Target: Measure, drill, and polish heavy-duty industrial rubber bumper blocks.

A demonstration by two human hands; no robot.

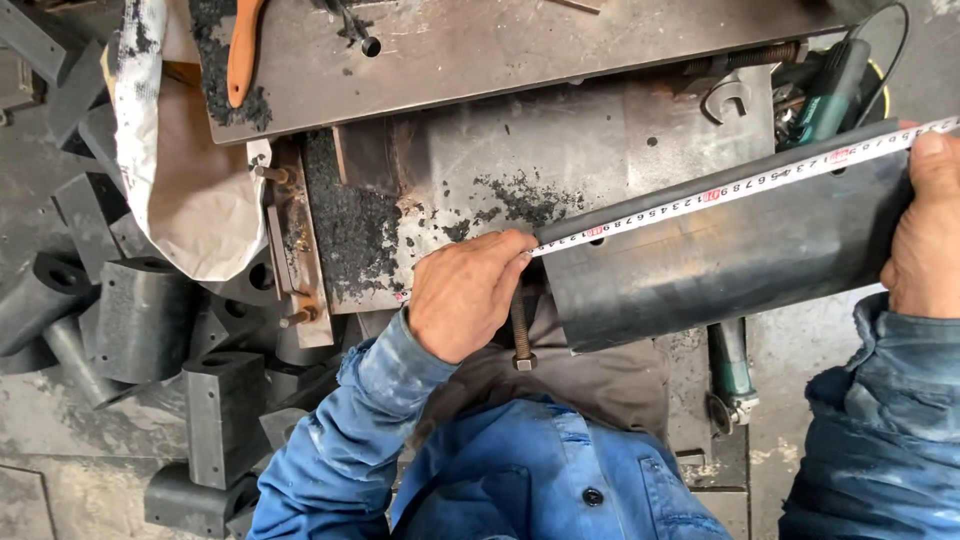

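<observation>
L hand pinching tape measure end at dark rubber slab's left top corner; R hand thumb pressing tape onto right edge. Slab overhanging steel counter front edge. Rubber blocks crowding floor left; green power tool behind.

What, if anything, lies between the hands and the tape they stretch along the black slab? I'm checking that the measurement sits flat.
Nothing visible. The left hand pins the tape measure directly at the left end of the black slab, and the right hand presses it down at the right end. The tape lies along the slab's top edge.
</observation>
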